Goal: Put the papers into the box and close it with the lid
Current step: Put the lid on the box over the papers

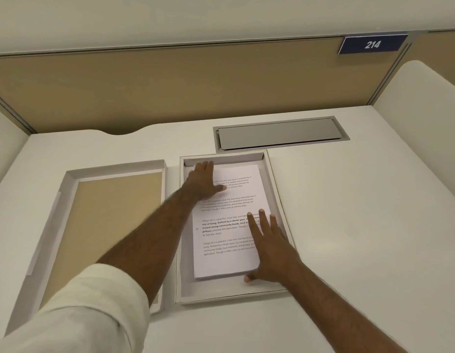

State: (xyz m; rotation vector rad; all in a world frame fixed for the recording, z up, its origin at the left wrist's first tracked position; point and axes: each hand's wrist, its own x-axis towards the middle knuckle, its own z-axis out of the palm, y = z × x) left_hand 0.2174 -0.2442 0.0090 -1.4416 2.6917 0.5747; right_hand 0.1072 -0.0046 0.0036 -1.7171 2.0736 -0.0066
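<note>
A shallow white box (185, 289) lies open in the middle of the desk. Inside it rests a stack of printed papers (226, 225), slightly skewed. My left hand (204, 180) lies flat on the far left corner of the stack, fingers spread. My right hand (268, 248) presses flat on the stack's near right side, thumb at the near edge. The lid (114, 220), white-rimmed with a tan inside, lies upside down on the desk just left of the box.
The white desk (361, 225) has a grey cable hatch (280, 135) right behind the box. Tan partition walls (170, 85) enclose the back, with a blue sign reading 214 (373, 44). White side panels stand at left and right.
</note>
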